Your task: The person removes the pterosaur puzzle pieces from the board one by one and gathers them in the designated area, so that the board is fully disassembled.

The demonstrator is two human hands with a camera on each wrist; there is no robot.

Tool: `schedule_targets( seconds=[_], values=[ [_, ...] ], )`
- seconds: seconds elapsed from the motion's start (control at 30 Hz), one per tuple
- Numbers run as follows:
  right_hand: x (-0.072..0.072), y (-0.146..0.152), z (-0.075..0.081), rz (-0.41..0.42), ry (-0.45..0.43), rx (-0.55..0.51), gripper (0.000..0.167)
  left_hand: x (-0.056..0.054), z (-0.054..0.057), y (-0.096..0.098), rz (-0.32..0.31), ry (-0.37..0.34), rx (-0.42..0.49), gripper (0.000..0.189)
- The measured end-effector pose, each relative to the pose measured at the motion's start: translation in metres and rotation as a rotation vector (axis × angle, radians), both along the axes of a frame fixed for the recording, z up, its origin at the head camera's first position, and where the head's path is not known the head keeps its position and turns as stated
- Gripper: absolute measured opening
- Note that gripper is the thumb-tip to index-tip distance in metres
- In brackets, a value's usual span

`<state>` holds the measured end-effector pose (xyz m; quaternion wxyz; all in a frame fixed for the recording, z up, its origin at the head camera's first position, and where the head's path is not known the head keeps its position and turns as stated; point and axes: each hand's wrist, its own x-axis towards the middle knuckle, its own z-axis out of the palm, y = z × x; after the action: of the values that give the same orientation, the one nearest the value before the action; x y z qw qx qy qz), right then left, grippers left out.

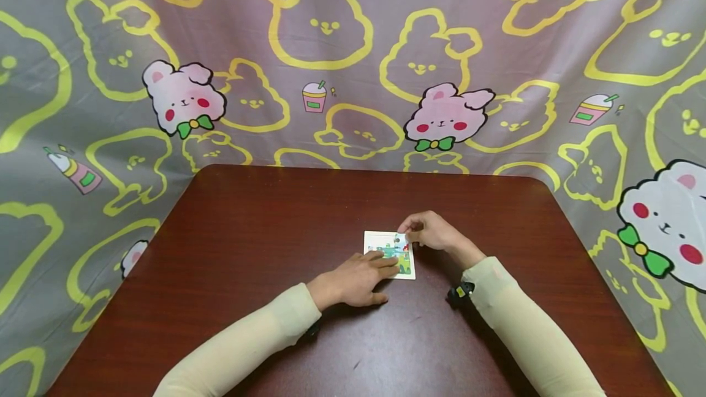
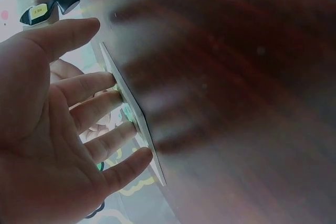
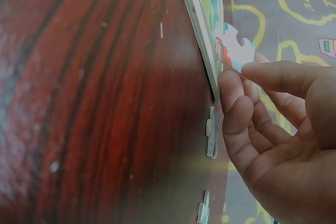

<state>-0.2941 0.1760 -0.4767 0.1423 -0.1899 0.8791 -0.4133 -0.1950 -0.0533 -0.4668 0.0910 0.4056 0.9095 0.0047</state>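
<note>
A small jigsaw puzzle (image 1: 380, 236) with a white border and a green and blue picture lies flat on the table. My left hand (image 1: 355, 280) rests on its left and near part, fingers spread and nearly straight. The left wrist view shows those fingertips (image 2: 143, 156) on the board, near its edge. At the board's far right corner is my right hand (image 1: 436, 231). Its thumb and index finger pinch a puzzle piece (image 3: 239, 50), pale with a red patch, held tilted at the board's edge. Part of the picture is hidden under my left fingers.
Loose puzzle pieces (image 3: 211, 136) lie on the table beside the board, one behind another in the right wrist view. The dark reddish wooden table (image 1: 265, 219) extends around the board. A patterned cloth (image 1: 342, 29) hangs behind and at both sides.
</note>
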Motion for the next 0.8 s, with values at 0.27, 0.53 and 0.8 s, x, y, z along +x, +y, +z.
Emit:
schedule_targets(
  seconds=[0.27, 0.53, 0.8],
  values=[
    [0.000, 0.002, 0.005, -0.026, -0.032, -0.025, 0.014, 0.001, -0.002, -0.001, -0.001, 0.004, 0.000, 0.065],
    [-0.002, 0.012, 0.004, -0.046, -0.034, -0.024, 0.016, 0.001, -0.001, -0.004, -0.005, -0.001, 0.014, 0.065],
    [0.000, 0.025, 0.007, -0.073, -0.059, -0.010, 0.016, 0.003, -0.001, -0.014, 0.005, -0.019, 0.049, 0.061]
  ],
)
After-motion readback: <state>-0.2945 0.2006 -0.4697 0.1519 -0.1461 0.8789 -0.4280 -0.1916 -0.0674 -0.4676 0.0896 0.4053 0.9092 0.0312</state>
